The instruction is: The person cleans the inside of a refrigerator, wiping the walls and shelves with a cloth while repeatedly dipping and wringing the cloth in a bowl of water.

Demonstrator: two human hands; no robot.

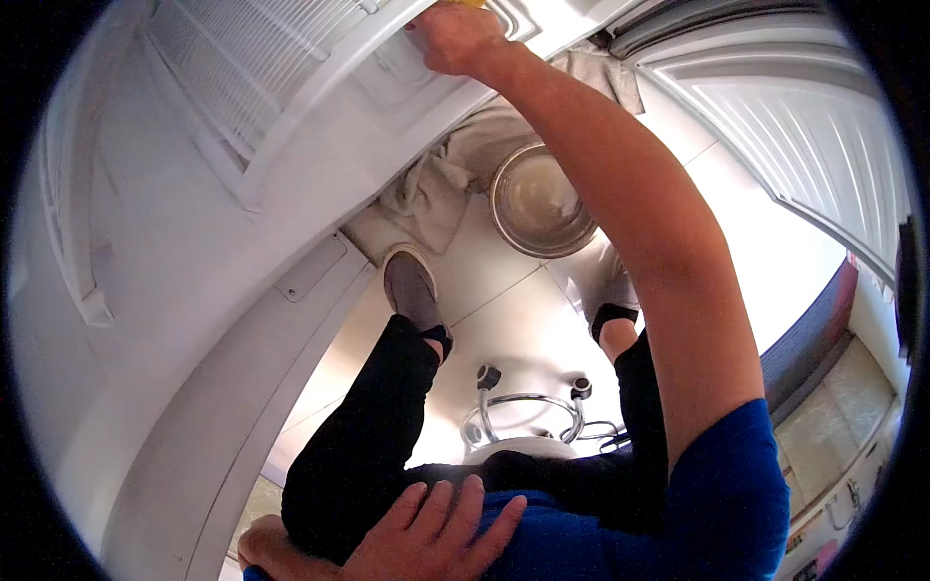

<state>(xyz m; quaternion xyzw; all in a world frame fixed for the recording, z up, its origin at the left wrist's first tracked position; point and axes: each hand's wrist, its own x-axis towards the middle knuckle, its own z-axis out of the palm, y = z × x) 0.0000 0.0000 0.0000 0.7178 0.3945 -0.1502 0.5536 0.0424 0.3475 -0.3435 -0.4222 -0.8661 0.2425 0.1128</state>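
My right hand point(457, 41) reaches inside the open fridge point(387, 126) at the top of the view. Its fingers are curled, and a bit of something yellow point(470, 3) shows beside them at the upper edge; most of it is cut off, so its kind is unclear. White wire racks point(252, 48) are to the left of this hand. My left hand point(426, 533) lies on my lap with its fingers spread, holding nothing.
A round metal basin point(542, 201) stands on the tiled floor between my feet and the fridge. Crumpled greyish cloths point(436, 194) lie along the fridge's base. The fridge door point(775, 116) is swung wide on the right. Beneath me is a stool with chrome legs point(533, 399).
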